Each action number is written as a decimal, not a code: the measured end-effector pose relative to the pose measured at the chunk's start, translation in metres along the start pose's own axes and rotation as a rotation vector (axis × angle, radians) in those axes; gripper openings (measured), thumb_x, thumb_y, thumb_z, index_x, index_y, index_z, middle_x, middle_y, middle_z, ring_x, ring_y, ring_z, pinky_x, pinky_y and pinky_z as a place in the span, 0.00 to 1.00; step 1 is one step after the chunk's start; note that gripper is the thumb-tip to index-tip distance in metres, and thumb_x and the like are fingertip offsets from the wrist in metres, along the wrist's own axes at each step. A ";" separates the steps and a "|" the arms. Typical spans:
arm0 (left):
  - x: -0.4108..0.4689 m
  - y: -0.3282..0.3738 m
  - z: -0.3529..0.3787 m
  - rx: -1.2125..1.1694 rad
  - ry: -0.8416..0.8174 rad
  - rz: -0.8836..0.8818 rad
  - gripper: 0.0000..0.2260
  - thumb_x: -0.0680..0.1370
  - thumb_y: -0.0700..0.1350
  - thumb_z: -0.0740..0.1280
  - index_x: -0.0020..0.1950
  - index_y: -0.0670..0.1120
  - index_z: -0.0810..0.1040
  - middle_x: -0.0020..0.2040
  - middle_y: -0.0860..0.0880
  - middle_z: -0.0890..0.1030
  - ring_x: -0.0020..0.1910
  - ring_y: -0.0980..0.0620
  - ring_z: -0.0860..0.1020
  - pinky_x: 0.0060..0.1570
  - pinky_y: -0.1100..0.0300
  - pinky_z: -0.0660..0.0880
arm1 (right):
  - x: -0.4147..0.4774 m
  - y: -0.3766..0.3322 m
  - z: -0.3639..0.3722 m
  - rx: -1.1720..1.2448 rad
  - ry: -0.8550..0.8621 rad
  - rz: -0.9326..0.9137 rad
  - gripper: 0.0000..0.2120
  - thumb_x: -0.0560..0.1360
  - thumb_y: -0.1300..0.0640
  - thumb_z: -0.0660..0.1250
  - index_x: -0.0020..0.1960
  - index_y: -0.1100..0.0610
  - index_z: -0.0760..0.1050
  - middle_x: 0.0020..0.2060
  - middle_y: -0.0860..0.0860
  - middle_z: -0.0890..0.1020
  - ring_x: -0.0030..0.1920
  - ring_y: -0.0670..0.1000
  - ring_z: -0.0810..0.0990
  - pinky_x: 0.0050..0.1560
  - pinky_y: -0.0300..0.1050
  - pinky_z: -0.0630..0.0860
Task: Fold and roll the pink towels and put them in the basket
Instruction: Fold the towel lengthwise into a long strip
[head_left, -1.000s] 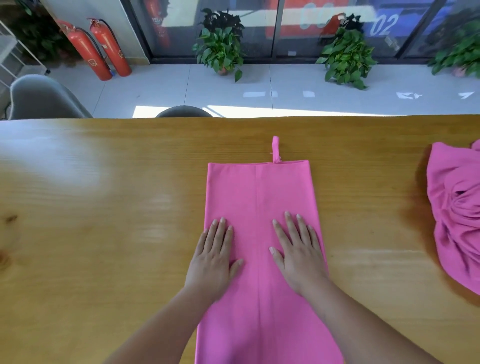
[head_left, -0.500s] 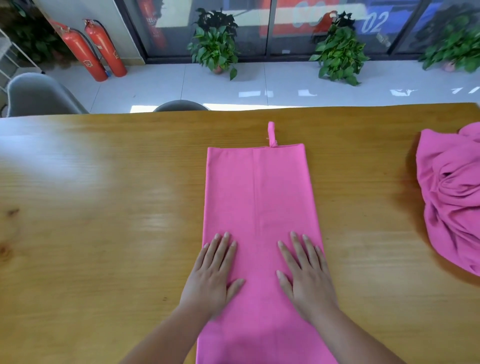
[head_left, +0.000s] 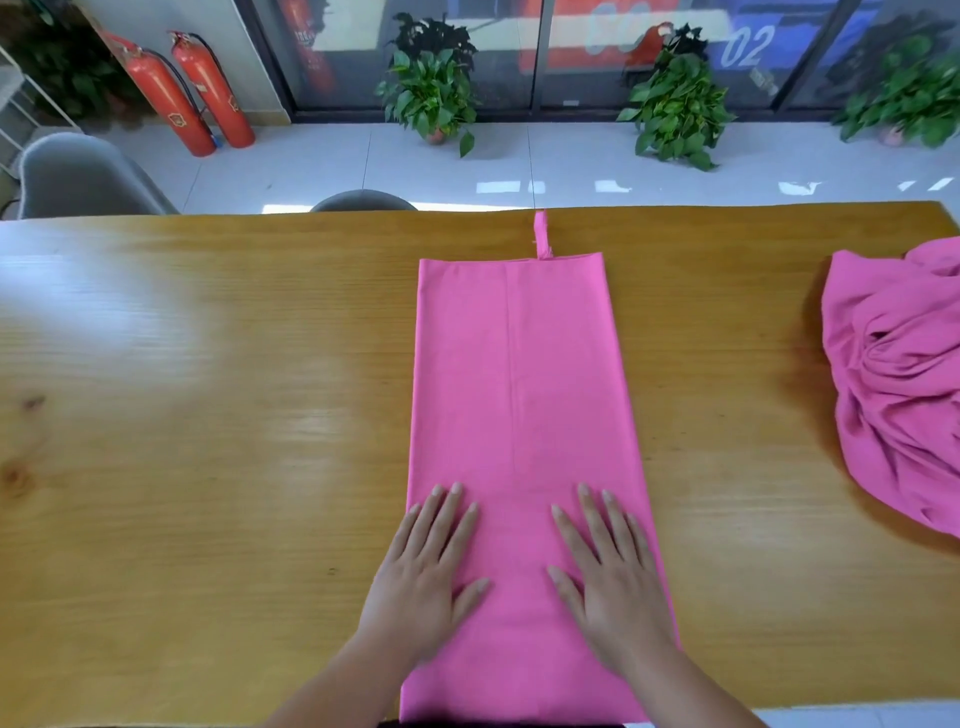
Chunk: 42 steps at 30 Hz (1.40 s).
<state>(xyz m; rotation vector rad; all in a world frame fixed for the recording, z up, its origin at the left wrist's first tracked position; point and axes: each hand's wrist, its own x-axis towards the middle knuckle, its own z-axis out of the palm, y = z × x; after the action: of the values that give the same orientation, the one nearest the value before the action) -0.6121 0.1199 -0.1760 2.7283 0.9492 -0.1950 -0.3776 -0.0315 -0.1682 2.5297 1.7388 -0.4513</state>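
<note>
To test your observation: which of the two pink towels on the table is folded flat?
The middle towel, pressed by left hand and right hand; the other towel, far right, is crumpled.

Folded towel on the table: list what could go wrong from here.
1. The left hand and right hand both lie flat on the folded towel close to its near end. The far end is free, so a roll may go crooked.
2. The hanging loop sticks out past the far end and might poke from the roll.

Folded pink towel (head_left: 519, 395) flat mid-table, crumpled pink towel (head_left: 904, 384) at right
</note>
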 end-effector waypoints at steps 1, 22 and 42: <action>-0.009 -0.006 0.002 0.003 -0.011 -0.002 0.37 0.85 0.68 0.56 0.88 0.50 0.50 0.88 0.47 0.46 0.86 0.44 0.46 0.81 0.43 0.54 | -0.007 0.005 0.002 0.008 0.003 0.020 0.35 0.85 0.33 0.55 0.86 0.43 0.49 0.87 0.49 0.46 0.86 0.57 0.43 0.82 0.63 0.57; 0.010 0.003 -0.001 0.019 -0.032 0.043 0.37 0.86 0.66 0.53 0.88 0.48 0.46 0.88 0.47 0.43 0.86 0.46 0.43 0.83 0.45 0.52 | 0.004 0.007 -0.002 0.024 0.025 0.043 0.34 0.85 0.35 0.54 0.87 0.44 0.49 0.87 0.51 0.44 0.86 0.58 0.43 0.83 0.63 0.55; 0.029 0.006 -0.007 0.060 -0.022 0.112 0.36 0.87 0.66 0.52 0.88 0.48 0.45 0.87 0.48 0.41 0.86 0.47 0.40 0.82 0.46 0.48 | 0.029 0.011 -0.009 0.000 0.025 -0.038 0.33 0.86 0.34 0.48 0.87 0.44 0.46 0.86 0.49 0.42 0.86 0.55 0.39 0.84 0.61 0.53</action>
<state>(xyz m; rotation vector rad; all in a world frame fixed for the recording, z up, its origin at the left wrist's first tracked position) -0.5858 0.1349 -0.1738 2.8179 0.7939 -0.2359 -0.3560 -0.0081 -0.1686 2.5171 1.7983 -0.4232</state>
